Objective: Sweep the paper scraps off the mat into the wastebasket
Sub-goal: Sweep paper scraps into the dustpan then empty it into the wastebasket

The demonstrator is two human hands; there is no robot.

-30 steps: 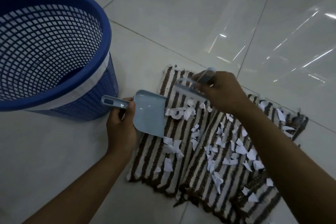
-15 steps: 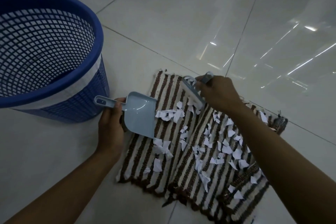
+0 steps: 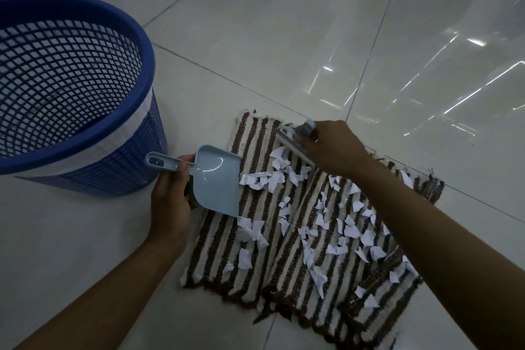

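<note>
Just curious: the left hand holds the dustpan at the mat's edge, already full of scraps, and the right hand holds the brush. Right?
Not quite. The head view shows the dustpan empty; the scraps lie on the mat. The left hand does hold it at the mat's edge, and the right hand holds the brush.

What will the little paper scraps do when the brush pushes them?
The scraps look thin and crumpled, so they are probably very light and may flutter or hop rather than slide neatly. The mat is ribbed and woven, so some will likely snag on it. Being floppy, a few may bend under the brush instead of moving into the dustpan.
</note>
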